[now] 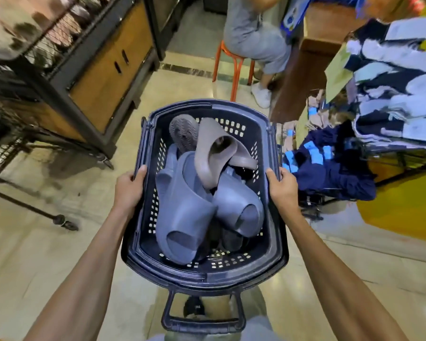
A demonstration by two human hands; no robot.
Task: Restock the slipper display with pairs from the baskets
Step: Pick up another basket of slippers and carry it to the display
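A dark navy plastic basket [208, 273] hangs in front of me above the floor, carried by both sides. My left hand [128, 187] grips its left rim, thumb over the edge. My right hand [282, 189] grips the right rim the same way. Inside lie two blue-grey slide slippers [185, 212], toes toward me, and two taupe slippers [214, 153] on top near the far end, one showing its ribbed sole [183, 131]. Darker items lie underneath, mostly hidden.
A black-framed wooden display stand on castors [99, 77] is at the left. A rack of folded socks and dark clothes [384, 99] is at the right. A person sits on an orange stool [234, 67] ahead. Tiled floor runs between them.
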